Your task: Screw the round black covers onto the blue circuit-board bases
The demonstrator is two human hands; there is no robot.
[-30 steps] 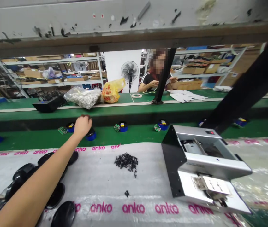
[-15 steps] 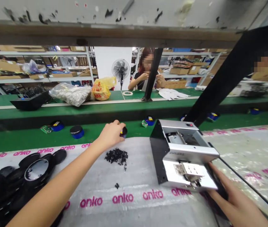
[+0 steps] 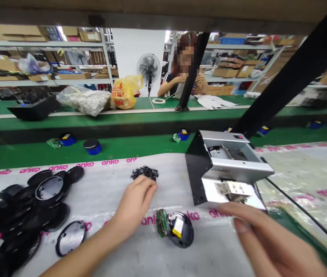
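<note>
My left hand (image 3: 137,198) is at the near edge of a pile of small black pieces (image 3: 144,172). Its fingers are pressed together and curled down; whatever is between them is hidden. My right hand (image 3: 273,238) hovers before the silver and black bench machine (image 3: 238,171), thumb and index finger apart, with nothing visible between them. Between my hands, a round black housing (image 3: 186,235) lies on the mat, a white and yellow battery (image 3: 178,227) inside. A green circuit board (image 3: 162,223) sits at its left side.
Black round covers (image 3: 21,215) are heaped at left, with one silver-faced cover (image 3: 71,237) nearer me. Beyond the mat, a blue and black round unit (image 3: 93,147) and others stand on the green belt (image 3: 134,144). A black cable (image 3: 304,215) trails right. A co-worker (image 3: 180,73) sits opposite.
My left hand has left the belt edge, where it held a small dark round part, and come to the black pile. My right hand has left the machine's side. The housing with battery now lies before me.
</note>
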